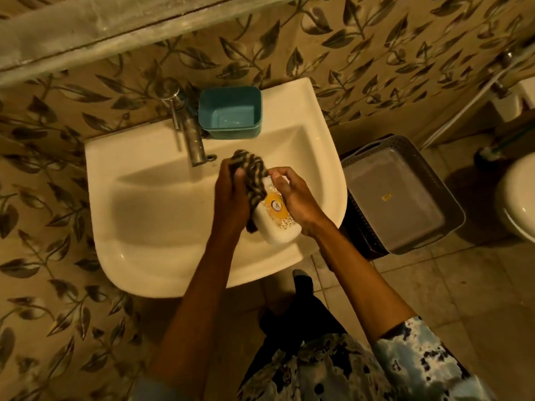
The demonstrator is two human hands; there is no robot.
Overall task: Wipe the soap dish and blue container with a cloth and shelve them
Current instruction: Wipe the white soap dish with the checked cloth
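Over the white sink (pixel 150 215) I hold a white soap dish (pixel 275 221) with a yellow-orange label on its lid. My right hand (pixel 292 198) grips it from the right side. My left hand (pixel 231 198) presses a striped dark-and-light cloth (pixel 252 175) against the dish's left and upper side. The blue container (pixel 230 112) sits empty on the sink's back ledge, just right of the tap, apart from both hands.
A metal tap (pixel 191 137) stands at the sink's back. A shelf (pixel 86 36) runs along the leaf-patterned wall above. A grey basket (pixel 402 195) sits on the floor right of the sink, with a toilet (pixel 518 201) beyond it.
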